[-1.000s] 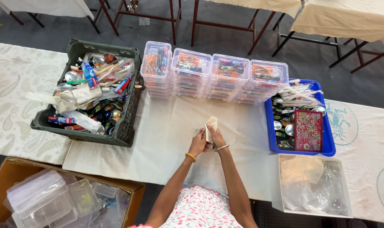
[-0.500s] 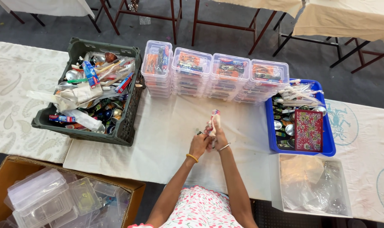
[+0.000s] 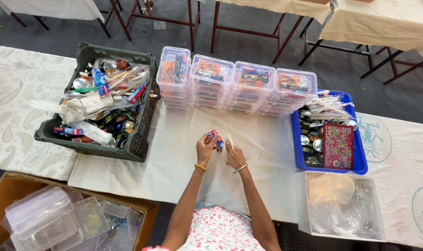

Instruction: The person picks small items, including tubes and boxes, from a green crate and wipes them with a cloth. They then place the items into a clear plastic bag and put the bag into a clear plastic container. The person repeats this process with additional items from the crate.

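left hand [image 3: 205, 148] grip clamped on small red-blue tube [image 3: 216, 139] | right hand [image 3: 233, 155] grip clamped on white strip [image 3: 230, 141]

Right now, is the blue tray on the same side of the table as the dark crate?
No, the blue tray sits at the right, the dark crate at the left.

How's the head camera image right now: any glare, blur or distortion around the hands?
Head view: even, soft light, only faint shadows on the white tablecloth; left hand and right hand sharp, the small red and blue packet readable in shape; mild glare on the clear stacked boxes; table edges bow slightly from the wide lens.
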